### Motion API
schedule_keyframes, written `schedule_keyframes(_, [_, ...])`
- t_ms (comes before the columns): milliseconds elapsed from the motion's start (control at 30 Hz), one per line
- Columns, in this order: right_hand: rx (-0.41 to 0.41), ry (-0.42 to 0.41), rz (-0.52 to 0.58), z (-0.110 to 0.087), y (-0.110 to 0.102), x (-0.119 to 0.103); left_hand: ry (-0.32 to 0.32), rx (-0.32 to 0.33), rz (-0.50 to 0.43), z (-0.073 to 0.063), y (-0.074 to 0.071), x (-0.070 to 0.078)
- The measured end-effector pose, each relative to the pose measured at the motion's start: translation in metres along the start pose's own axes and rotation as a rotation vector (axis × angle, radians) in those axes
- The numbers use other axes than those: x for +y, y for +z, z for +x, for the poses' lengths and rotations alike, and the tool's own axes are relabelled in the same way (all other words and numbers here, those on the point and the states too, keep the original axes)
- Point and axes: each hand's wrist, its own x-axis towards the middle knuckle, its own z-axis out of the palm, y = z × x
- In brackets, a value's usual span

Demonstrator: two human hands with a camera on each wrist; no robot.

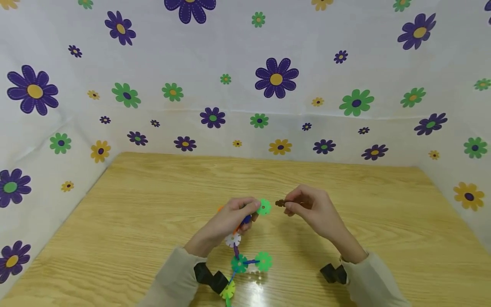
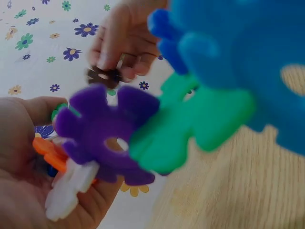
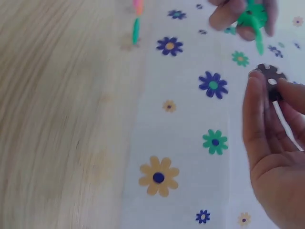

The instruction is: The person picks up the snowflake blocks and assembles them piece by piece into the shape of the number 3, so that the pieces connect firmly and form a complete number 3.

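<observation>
My left hand (image 1: 230, 215) grips one end of a chain of interlocking plastic snowflake discs. A light green disc (image 1: 264, 207) sticks out past its thumb, toward the other hand. Below the palm hang a white disc (image 1: 232, 239), a purple disc (image 2: 102, 136), a teal-green disc (image 1: 239, 263) and a yellow-green disc (image 1: 228, 290). Orange and blue discs are partly hidden by the fingers. Between thumb and fingertips my right hand (image 1: 312, 211) pinches a brown disc (image 1: 281, 203), held edge-on. A small gap separates it from the light green disc.
The wood-grain table (image 1: 153, 204) lies under both hands. A white cloth (image 1: 230, 51) with printed flowers rises behind and at both sides. A side branch ends in another light green disc (image 1: 264, 261). Black wrist mounts (image 1: 333, 273) sit by the sleeves.
</observation>
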Motion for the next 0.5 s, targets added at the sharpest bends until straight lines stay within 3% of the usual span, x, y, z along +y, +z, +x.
schedule_keyframes(233, [-0.050, -0.161, 0.136, -0.0012, 0.0061, 0.0012, -0.014, -0.008, 0.016, 0.0012, 0.0015, -0.0010])
schedule_keyframes(500, [-0.085, -0.263, 0.140, -0.0041, 0.0079, 0.0035, -0.027, 0.001, 0.007, 0.0001, 0.0012, -0.0009])
